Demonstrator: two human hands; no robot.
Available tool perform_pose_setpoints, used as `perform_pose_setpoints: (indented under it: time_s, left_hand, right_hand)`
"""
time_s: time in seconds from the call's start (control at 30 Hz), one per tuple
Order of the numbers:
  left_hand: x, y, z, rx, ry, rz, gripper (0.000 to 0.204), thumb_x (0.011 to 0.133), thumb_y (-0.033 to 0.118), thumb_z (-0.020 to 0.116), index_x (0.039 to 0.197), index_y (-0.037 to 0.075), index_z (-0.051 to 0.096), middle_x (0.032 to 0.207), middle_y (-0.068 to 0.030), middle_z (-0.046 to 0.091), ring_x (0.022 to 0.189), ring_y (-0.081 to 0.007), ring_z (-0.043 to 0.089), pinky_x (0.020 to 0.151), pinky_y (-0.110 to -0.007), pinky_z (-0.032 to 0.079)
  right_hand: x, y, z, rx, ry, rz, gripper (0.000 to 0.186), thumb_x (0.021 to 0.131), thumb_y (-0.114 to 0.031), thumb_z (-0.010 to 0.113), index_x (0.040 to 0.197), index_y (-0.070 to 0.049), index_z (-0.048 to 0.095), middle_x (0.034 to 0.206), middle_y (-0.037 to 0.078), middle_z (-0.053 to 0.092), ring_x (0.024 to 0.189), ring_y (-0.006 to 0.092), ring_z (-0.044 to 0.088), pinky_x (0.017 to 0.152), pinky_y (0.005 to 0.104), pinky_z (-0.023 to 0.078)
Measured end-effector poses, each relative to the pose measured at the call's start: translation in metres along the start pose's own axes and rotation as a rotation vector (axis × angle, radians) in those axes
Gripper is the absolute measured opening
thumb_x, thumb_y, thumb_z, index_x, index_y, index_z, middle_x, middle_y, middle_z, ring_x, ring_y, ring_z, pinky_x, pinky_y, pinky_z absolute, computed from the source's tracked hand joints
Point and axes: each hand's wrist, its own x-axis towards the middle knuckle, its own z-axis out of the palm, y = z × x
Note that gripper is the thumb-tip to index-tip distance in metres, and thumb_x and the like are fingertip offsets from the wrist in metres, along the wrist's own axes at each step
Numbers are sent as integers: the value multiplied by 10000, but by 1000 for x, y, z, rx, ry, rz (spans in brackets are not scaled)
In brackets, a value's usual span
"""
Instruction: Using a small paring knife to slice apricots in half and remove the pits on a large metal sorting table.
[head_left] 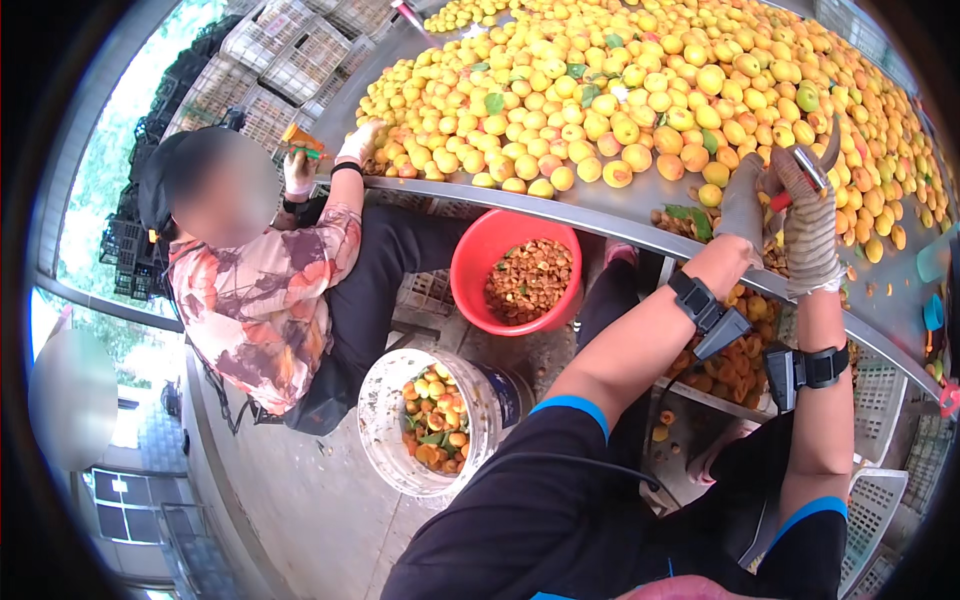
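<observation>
My right hand (pixel 810 225), in a striped glove, is closed around a hand tool (pixel 810 168) with a red handle and shiny metal part; its exact kind is hard to make out. Beside it, touching or nearly so, my left hand (pixel 742 203) wears a greyish glove and has its fingers closed. Whatever it holds is hidden. Both hands are over the near edge of a metal table (pixel 600 208) heaped with yellow-orange apricots (pixel 640 110). Below my forearms, a crate holds split apricots (pixel 715 375). Small brown pits and leaves lie on the table by my left hand.
A co-worker (pixel 265 290) sits at the left, one hand holding an orange and green tool (pixel 302 140). Between us stand a red tub (pixel 465 270) of pits and a white bucket (pixel 375 420) of apricots. Plastic crates (pixel 265 110) are stacked behind; others stand right.
</observation>
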Motion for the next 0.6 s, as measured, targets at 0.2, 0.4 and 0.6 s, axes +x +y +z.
perform_pose_setpoints:
  time_s: [0.2,0.4,0.6]
  left_hand:
    - [-9,6,20,38,-41,69,338,930,451,522,913,113,535,771,3,528,660,-90,509,547,-242,413]
    - [-3,-17,12,-92,-72,80,345,944,372,562,1129,81,556,998,-15,564,853,-95,546,715,-252,483]
    - [10,-21,5,-243,-105,58,266,964,334,531,1038,83,577,952,-18,571,854,-149,550,758,-290,464]
  right_hand:
    - [12,-14,-5,354,111,341,203,831,-249,742,840,-109,595,723,-30,490,598,91,455,589,250,432]
    - [18,-22,0,707,316,463,325,859,-315,715,713,-176,460,589,-67,298,487,91,319,479,260,303]
    - [11,-15,14,526,267,427,259,848,-342,722,912,-130,589,632,-72,381,535,63,336,510,235,280]
